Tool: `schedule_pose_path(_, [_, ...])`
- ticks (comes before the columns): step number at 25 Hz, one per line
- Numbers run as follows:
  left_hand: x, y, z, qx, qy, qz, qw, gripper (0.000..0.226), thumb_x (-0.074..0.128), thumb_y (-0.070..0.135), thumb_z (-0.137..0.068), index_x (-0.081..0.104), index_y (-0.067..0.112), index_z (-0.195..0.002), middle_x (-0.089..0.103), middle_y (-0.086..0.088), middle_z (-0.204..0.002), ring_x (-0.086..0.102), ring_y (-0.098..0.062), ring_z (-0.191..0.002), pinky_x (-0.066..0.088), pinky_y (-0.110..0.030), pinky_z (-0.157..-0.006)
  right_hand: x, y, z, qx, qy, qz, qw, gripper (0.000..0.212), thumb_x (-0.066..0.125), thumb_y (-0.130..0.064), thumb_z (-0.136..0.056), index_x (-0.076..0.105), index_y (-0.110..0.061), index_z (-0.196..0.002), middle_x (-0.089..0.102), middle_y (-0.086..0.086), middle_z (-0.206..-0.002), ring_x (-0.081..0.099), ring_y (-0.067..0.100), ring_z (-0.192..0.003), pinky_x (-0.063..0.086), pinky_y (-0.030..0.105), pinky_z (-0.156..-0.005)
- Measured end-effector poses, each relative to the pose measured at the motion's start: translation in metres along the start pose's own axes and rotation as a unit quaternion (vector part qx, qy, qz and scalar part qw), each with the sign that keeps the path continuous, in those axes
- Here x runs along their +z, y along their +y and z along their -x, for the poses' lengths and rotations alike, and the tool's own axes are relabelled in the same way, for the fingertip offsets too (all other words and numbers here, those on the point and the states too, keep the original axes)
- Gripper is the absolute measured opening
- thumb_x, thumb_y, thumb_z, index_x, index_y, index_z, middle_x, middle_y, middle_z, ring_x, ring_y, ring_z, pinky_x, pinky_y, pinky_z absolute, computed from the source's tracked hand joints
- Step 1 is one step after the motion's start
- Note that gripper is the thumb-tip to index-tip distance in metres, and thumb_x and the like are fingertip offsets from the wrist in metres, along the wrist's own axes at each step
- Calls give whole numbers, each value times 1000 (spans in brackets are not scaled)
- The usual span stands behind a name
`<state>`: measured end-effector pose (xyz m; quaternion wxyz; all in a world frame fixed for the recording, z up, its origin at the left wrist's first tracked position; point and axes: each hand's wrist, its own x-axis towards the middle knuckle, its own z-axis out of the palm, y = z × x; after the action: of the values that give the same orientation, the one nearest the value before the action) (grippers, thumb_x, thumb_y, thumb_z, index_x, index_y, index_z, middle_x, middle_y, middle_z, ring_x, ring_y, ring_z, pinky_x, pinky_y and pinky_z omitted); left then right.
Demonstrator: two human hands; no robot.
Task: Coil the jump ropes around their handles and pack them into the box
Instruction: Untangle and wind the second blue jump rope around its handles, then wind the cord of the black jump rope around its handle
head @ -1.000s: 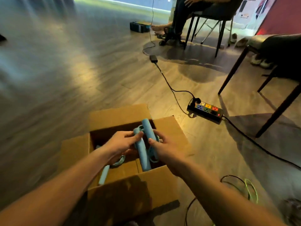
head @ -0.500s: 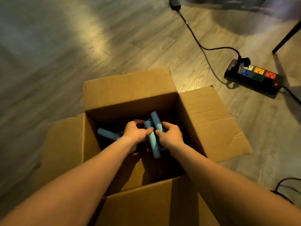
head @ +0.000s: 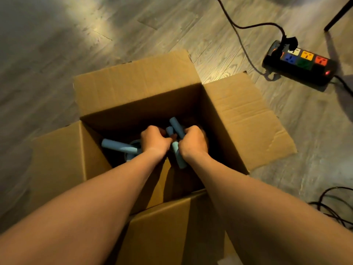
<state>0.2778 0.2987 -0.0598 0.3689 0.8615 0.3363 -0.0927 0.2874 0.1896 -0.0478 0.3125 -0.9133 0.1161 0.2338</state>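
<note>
An open cardboard box (head: 133, 87) stands on the wooden floor with its flaps spread out. Both my hands reach down inside it. My left hand (head: 155, 140) and my right hand (head: 193, 142) grip a coiled jump rope with two light blue handles (head: 177, 127) between them, low in the box. Its cord is mostly hidden by my fingers. Another light blue jump rope handle (head: 118, 147) with a bit of coiled cord lies on the box bottom, left of my left hand.
A black power strip (head: 299, 64) with coloured sockets lies on the floor at the right, its cable (head: 240, 25) running back. A dark chair leg (head: 338, 14) stands at the top right. Loose black cords (head: 332, 205) lie at the right edge.
My hands have lowered the coiled rope from the box's opening deep into the box. The view has tilted down and moved closer to the box.
</note>
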Motion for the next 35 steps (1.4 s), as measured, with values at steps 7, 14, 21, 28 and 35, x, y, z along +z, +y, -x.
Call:
schedule_pose_path(7, [-29, -4, 20, 16, -65, -72, 995, 35, 80, 35, -81, 69, 5, -94, 72, -7, -86, 71, -26, -80, 60, -40, -77, -49, -16, 39, -49, -53, 117, 990, 69, 69, -15, -90, 33, -2, -148, 37, 18, -150, 44, 34, -137, 41, 37, -107])
schedule_pose_path(14, [-116, 15, 89, 85, -101, -42, 990, 11, 75, 15, -87, 74, 10, -98, 74, -6, -79, 73, -13, -67, 63, -33, -70, -146, 13, 159, -122, -30, 80, 989, 41, 61, -8, -91, 58, -12, -132, 61, 9, -125, 60, 24, -114, 49, 27, -81])
schedule_pose_path(21, [-78, 91, 243, 283, -262, -56, 921, 14, 71, 22, -91, 74, 11, -99, 73, -5, -85, 73, -13, -70, 60, -25, -60, -239, 122, 271, -38, 23, 76, 996, 39, 57, -14, -93, 66, -16, -131, 67, 4, -130, 62, 21, -118, 46, 26, -98])
schedule_pose_path(28, [50, 105, 341, 298, -444, -184, 825, 21, 70, 23, -91, 69, 10, -107, 73, -7, -93, 74, -14, -73, 60, -26, -60, -252, 283, 307, 110, -4, 56, 992, 27, 60, -14, -83, 79, -16, -102, 75, 8, -99, 68, 23, -101, 52, 27, -88])
schedule_pose_path(35, [149, 56, 341, 254, -490, -316, 772, 21, 69, 25, -92, 69, 15, -110, 71, -5, -97, 72, -17, -75, 62, -33, -61, -155, 363, 288, 177, -99, 21, 979, 33, 62, -23, -85, 73, -16, -115, 71, 9, -119, 65, 28, -114, 53, 34, -96])
